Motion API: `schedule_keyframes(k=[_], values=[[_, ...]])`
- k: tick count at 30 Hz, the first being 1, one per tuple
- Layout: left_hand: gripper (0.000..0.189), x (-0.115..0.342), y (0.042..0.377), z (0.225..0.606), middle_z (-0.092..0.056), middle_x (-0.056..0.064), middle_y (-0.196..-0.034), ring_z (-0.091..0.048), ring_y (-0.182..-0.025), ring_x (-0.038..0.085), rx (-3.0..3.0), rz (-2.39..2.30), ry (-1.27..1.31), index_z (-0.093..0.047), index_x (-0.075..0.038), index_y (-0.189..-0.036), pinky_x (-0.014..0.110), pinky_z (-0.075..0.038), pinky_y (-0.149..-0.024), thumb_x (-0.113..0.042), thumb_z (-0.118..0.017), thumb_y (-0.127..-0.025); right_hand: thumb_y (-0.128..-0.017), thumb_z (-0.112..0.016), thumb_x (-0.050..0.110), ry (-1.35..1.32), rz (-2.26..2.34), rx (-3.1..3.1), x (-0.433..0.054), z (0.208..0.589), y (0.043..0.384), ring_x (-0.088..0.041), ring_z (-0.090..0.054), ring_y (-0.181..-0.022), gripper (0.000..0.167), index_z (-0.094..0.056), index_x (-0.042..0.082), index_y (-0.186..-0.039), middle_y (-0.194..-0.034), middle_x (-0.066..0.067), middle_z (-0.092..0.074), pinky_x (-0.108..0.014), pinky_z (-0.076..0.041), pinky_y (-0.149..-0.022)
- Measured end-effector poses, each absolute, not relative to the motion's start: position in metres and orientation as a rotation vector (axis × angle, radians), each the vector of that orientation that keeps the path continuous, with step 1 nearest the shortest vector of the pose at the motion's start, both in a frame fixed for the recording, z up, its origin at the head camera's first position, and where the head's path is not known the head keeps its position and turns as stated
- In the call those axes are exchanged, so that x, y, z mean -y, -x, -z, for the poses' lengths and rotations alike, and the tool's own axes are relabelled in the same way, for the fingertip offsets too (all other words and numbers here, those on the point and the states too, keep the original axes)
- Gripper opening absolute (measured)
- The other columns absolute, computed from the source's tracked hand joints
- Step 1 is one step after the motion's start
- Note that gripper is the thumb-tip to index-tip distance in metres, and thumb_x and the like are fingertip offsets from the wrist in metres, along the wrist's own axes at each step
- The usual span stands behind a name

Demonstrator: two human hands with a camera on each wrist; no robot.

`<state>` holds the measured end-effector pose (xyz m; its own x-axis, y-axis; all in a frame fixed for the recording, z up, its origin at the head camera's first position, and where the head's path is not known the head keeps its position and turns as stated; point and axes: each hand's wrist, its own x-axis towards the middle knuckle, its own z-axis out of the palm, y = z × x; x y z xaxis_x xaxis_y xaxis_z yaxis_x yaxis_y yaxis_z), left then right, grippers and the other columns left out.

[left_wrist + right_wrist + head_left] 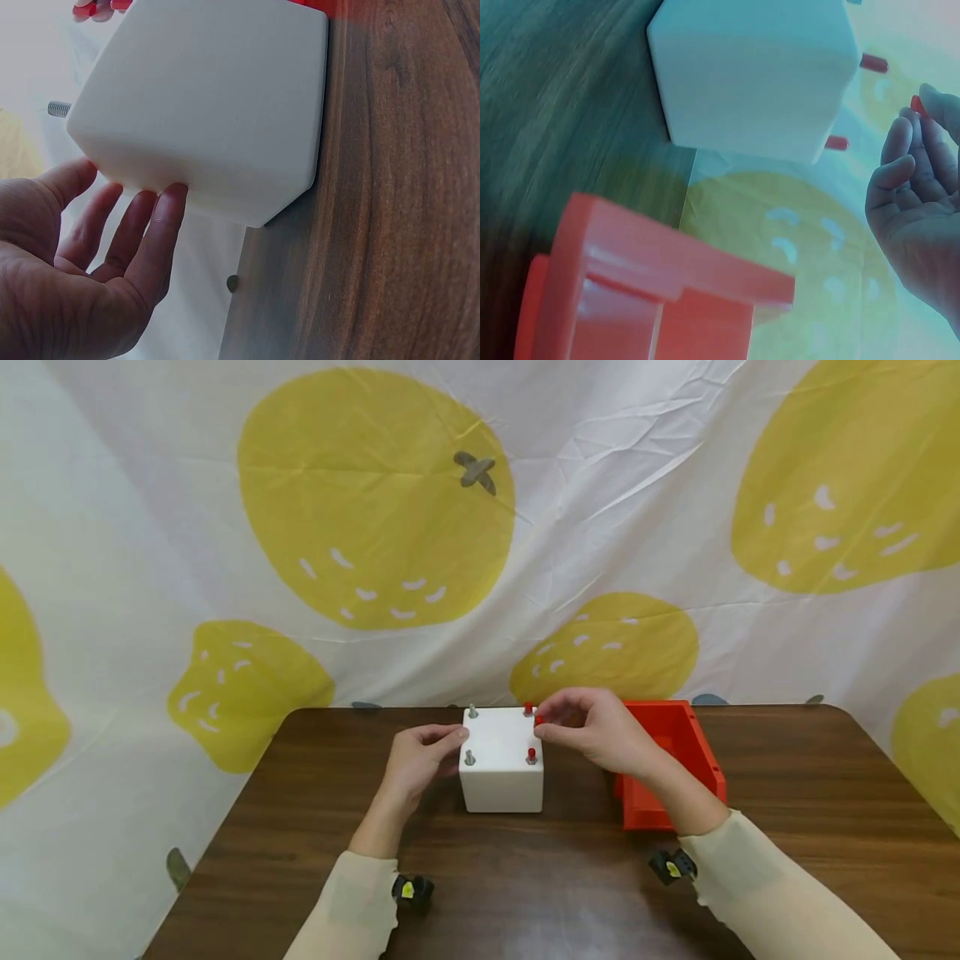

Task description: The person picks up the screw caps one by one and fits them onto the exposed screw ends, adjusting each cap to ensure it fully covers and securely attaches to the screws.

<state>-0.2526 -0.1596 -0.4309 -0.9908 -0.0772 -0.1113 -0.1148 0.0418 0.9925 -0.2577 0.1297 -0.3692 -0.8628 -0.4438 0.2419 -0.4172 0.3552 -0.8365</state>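
Observation:
A white block stands on the table with threaded metal studs upright at its top corners. The two studs on the left, such as the near-left stud, are bare metal. Red caps cover the two on the right, the near-right cap and the far-right cap. My left hand rests its fingertips against the block's left side, fingers mostly straight. Between thumb and finger my right hand pinches another small red cap, held beside the block's upper right edge.
Right of the block, partly behind my right forearm, sits a red open bin; its inside is mostly hidden. The brown wooden table ends just behind the block, where a lemon-patterned cloth hangs.

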Motion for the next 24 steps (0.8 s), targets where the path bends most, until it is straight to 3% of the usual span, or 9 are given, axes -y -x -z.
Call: schedule_keyframes(k=[12,19,24], values=[[0.029,0.159,0.251,0.428,-0.074,0.013,-0.119,-0.072,-0.097,0.021,-2.238,-2.151,0.204,-0.079,-0.001,-0.117,0.044,-0.065,-0.084,-0.021,-0.082,-0.097,-0.092,-0.087,0.019,0.916,1.542,-2.563,-0.101,0.375,0.261,-0.024,-0.064,-0.075,0.019,-0.078,0.012,-0.107,-0.091,-0.001,-0.073,-0.03,-0.058,-0.064],[0.029,0.159,0.251,0.428,-0.074,0.014,-0.118,-0.073,-0.095,0.02,-2.206,-2.174,0.195,-0.079,0.0,-0.117,0.043,-0.065,-0.083,-0.02,-0.083,-0.096,-0.092,-0.086,0.016,0.963,1.539,-2.515,-0.083,0.376,0.259,-0.027,-0.062,-0.066,0.014,-0.078,0.012,-0.103,-0.088,-0.002,-0.07,-0.031,-0.055,-0.054],[0.028,0.159,0.25,0.427,-0.075,0.013,-0.117,-0.073,-0.094,0.02,-2.197,-2.179,0.19,-0.08,0.0,-0.117,0.041,-0.066,-0.082,-0.019,-0.083,-0.096,-0.091,-0.086,0.015,1.008,1.496,-2.547,-0.074,0.379,0.26,-0.022,-0.06,-0.072,0.011,-0.079,0.015,-0.1,-0.086,0.002,-0.069,-0.03,-0.053,-0.056]])
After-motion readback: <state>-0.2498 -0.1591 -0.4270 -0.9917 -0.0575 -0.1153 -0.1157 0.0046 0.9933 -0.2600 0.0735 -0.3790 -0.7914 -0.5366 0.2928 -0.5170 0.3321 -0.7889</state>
